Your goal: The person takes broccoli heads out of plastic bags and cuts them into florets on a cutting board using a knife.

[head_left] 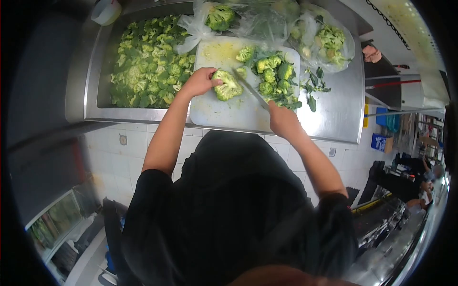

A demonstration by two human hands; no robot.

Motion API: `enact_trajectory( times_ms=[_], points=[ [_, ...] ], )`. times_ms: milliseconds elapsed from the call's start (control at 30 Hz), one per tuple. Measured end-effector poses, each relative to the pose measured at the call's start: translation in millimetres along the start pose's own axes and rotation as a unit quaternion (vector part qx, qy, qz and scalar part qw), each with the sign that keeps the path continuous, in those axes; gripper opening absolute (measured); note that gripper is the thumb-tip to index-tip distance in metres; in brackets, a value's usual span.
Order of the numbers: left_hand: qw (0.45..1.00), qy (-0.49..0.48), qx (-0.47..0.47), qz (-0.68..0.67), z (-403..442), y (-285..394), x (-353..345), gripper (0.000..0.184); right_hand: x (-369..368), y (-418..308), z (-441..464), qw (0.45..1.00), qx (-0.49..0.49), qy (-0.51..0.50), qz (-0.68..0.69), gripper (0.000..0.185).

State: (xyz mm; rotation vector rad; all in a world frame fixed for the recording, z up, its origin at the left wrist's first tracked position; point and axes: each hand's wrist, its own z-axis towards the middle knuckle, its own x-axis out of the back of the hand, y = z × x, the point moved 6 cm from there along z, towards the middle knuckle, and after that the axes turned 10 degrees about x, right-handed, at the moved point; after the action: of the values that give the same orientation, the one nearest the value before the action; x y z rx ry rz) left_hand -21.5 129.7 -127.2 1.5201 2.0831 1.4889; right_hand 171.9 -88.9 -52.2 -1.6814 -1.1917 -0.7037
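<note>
At left edge of board (pixel 229 116), left hand (pixel 201 82) clasping broccoli (pixel 230 88), right hand (pixel 284 119) clenching knife (pixel 252 90), hands apart

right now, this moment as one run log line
left hand: holding broccoli head | right hand: holding knife over cutting board | metal basin: broccoli florets inside

One cam, head-worn, facing forward and steeply down. Wide fisheye, dark curved border at both sides. Wearer's black shirt (pixel 238 200) fills lower middle, very near. Left hand (pixel 199 82) and right hand (pixel 284 119) sit above centre at close range, with the cutting board (pixel 224 113). Worktop (pixel 329 114) spans the top, floor (pixel 112 159) below its edge. Background room bends along right edge.
</note>
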Motion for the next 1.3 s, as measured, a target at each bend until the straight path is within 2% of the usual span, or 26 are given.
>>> enact_trajectory(
  times_ms=[67,100,233,333,400,467,567,633,667,700,767,833,933,1000,1067,1233,1300],
  points=[
    [0.996,0.011,0.034,-0.083,-13,-12,-7,0.035,7,4,-18,0.994,-0.073,0.067,0.047,0.024],
    [0.994,0.013,0.041,-0.100,-21,-11,-8,0.042,17,2,-23,0.990,-0.088,0.077,0.081,0.023],
    [0.975,0.071,0.074,-0.196,-39,-22,-30,0.045,19,-12,-31,0.982,-0.050,0.111,0.146,0.025],
    [0.965,0.098,0.063,-0.236,-45,-23,-40,0.043,9,-33,-24,0.991,-0.020,0.056,0.117,0.033],
    [0.964,0.096,0.054,-0.242,-44,-24,-39,0.042,-7,-34,-16,0.996,-0.025,0.005,0.087,0.033],
    [0.965,0.089,0.041,-0.245,-45,-25,-40,0.041,-35,-18,-7,0.996,-0.015,0.001,0.086,0.034],
    [0.964,0.083,0.040,-0.248,-43,-26,-36,0.041,-29,-7,-2,0.997,-0.011,0.011,0.075,0.033],
    [0.963,0.080,0.095,-0.238,-50,-38,-42,0.037,-19,-9,-11,0.997,-0.022,0.010,0.077,0.032],
    [0.963,0.080,0.098,-0.239,-52,-39,-45,0.037,-6,-10,-15,0.993,-0.023,0.047,0.105,0.029],
    [0.952,0.067,0.116,-0.276,-54,-41,-53,0.036,5,-11,-19,0.987,-0.027,0.085,0.133,0.028],
    [0.939,0.049,0.135,-0.311,-57,-40,-68,0.036,12,-19,-24,0.986,-0.023,0.074,0.145,0.031],
    [0.912,0.067,0.131,-0.383,-60,-32,-76,0.037,11,-25,-25,0.986,-0.017,0.067,0.153,0.034],
    [0.901,0.093,0.114,-0.408,-60,-26,-80,0.038,3,-31,-21,0.985,-0.015,0.086,0.151,0.037],
    [0.899,0.103,0.114,-0.411,-62,-23,-80,0.038,-9,-31,-15,0.984,-0.034,0.052,0.165,0.029],
    [0.898,0.108,0.116,-0.411,-64,-23,-86,0.038,-47,-21,2,0.987,-0.027,0.026,0.159,0.030],
    [0.892,0.112,0.115,-0.422,-64,-31,-83,0.032,-44,-21,2,0.991,-0.034,0.003,0.130,0.035],
    [0.904,0.141,0.120,-0.384,-63,-38,-63,0.035,-19,-16,-5,0.982,-0.036,0.094,0.161,0.031]
  ],
)
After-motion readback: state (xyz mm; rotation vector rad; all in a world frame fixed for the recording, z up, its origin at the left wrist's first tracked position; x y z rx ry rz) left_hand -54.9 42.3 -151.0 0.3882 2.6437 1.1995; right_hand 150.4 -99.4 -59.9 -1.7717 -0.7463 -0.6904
